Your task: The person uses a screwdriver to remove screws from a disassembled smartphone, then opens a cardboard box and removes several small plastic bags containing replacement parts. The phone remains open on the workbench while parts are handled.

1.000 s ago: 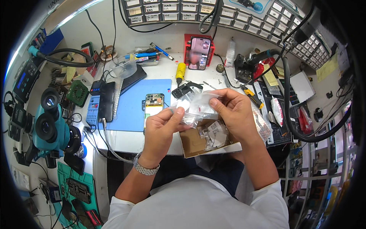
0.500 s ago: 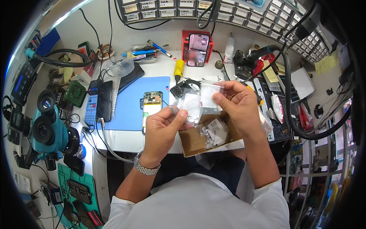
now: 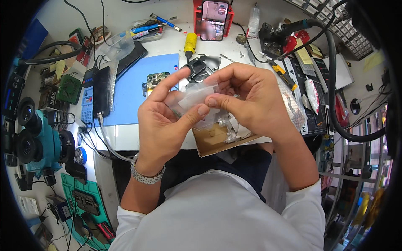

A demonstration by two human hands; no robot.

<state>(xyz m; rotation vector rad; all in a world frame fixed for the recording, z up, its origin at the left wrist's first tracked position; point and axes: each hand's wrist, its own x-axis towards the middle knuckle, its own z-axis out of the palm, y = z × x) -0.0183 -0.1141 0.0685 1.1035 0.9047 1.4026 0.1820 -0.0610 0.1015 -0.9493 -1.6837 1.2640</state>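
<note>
Small clear plastic bags [image 3: 196, 97] with whitish contents are held between my two hands above the bench's front edge. My left hand [image 3: 161, 121], with a metal watch on its wrist, has its thumb pressed to the bags' lower side while the index finger stretches upward. Thumb and fingers of my right hand [image 3: 251, 98] pinch the bags' right end. Below them sits a small brown cardboard box [image 3: 209, 144] holding more clear packets [image 3: 231, 130], partly covered by my right hand. A phone with its circuit board [image 3: 158, 78] exposed lies behind my left hand, which hides its lower part.
A blue mat [image 3: 125, 106] covers the bench's left part, beside a dark phone [image 3: 101, 90] with a cable. A teal microscope [image 3: 46, 144] stands at far left. A yellow-handled tool [image 3: 190, 44] and a phone in a red stand [image 3: 214, 21] are behind. A thick black hose [image 3: 333, 83] arches at right.
The two packets held apart are now together between my hands. My right hand has closed in on the left, and the view has shifted so the bench appears higher.
</note>
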